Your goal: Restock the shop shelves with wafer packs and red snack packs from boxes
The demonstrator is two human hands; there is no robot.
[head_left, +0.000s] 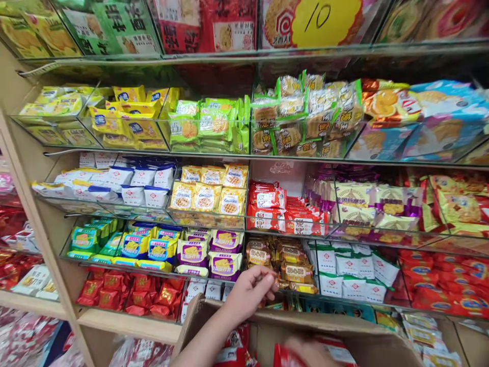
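Observation:
My left hand (252,294) is raised over the near rim of shelf bins, its fingers curled together in front of brown snack packets (296,270); whether something small is between them is hidden. Lower down, my right hand (311,351) is smeared by motion inside an open cardboard box (324,326), beside a red packet (284,357). More red packets (233,354) lie in the box under my left forearm. Above the brown packets, red and white packets (265,216) fill a clear bin.
Wooden shelving (53,244) with clear-fronted bins rises ahead, filled with wrapped snacks. A yellow tag (324,20) reading 10 is at the top. White packets (353,278) stand right of the brown ones; bagged goods (141,351) lie at the lower left.

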